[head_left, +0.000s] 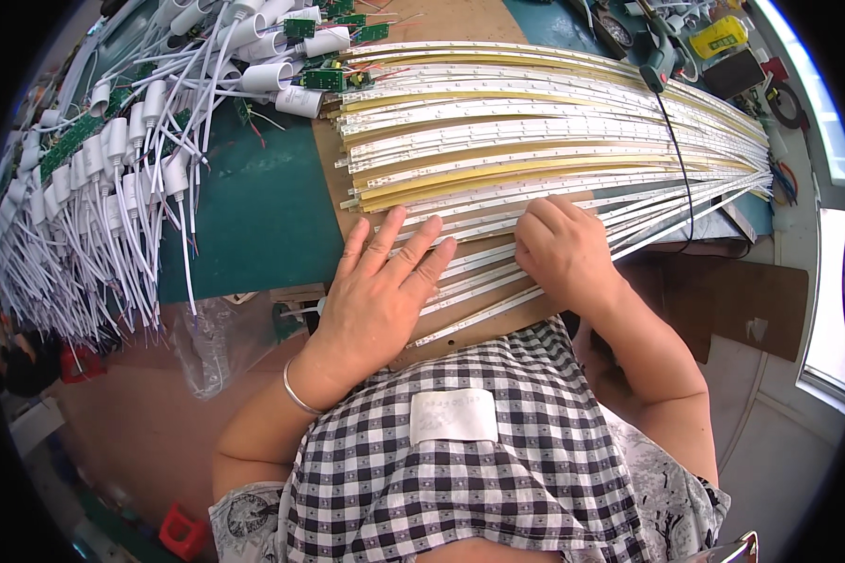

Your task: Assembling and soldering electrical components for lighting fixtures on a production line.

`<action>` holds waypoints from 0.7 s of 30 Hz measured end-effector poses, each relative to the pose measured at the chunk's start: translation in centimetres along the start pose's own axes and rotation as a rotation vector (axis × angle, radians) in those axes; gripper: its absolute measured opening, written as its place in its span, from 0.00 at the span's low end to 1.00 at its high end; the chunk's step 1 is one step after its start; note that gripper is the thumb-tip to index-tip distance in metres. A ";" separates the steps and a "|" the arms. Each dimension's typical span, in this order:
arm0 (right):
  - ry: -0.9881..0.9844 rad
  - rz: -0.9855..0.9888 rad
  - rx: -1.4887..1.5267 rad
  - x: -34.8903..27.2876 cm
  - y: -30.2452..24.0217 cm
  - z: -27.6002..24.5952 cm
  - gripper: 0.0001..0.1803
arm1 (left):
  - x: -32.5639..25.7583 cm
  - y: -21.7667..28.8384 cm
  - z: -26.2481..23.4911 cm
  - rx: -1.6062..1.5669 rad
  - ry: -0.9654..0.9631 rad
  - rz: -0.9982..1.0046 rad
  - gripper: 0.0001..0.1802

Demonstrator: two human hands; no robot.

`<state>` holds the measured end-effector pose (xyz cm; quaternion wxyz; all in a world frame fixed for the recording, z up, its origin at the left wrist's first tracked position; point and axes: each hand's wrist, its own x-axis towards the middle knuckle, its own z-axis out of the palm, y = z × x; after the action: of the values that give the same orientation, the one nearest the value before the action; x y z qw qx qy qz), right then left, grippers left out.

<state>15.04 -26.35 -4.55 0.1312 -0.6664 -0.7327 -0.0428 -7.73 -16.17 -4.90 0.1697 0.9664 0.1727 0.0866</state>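
Note:
Long thin white LED strips (507, 131), some showing yellowish edges, lie side by side on a brown board (324, 159) in front of me. My left hand (380, 296) rests flat with fingers spread over the left ends of the nearest strips. To its right, my right hand (565, 249) is closed over the middle of the near strips, its fingertips curled down. What its fingers pinch, if anything, is hidden beneath them. One near strip (479, 317) lies apart at the board's front edge.
White cables with cylindrical caps (117, 141) pile up at the left on a green mat (253, 202). Small green circuit boards (324, 79) lie among them. A soldering iron (659, 66) rests at the far right, its black cord crossing the strips. Behind it is a yellow bottle (719, 38).

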 end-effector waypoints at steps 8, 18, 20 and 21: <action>-0.086 0.120 0.527 0.7 2.0 -2.3 0.04 | 0.0 -0.1 0.1 -0.017 0.001 0.009 0.24; 0.134 0.349 -0.351 15.7 26.0 4.0 0.18 | 0.4 0.1 -0.2 -0.071 -0.004 0.039 0.25; -0.148 0.520 -0.448 18.4 28.9 4.6 0.17 | 0.2 -0.2 -0.1 -0.056 0.007 0.041 0.26; -0.289 0.609 -0.497 19.0 29.9 4.7 0.17 | 0.2 -0.3 0.0 -0.057 0.012 0.046 0.26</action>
<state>42.46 -3.66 -7.63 -0.1311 -0.8630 -0.4806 -0.0839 -7.66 -15.84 -5.04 0.1940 0.9644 0.1488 0.1011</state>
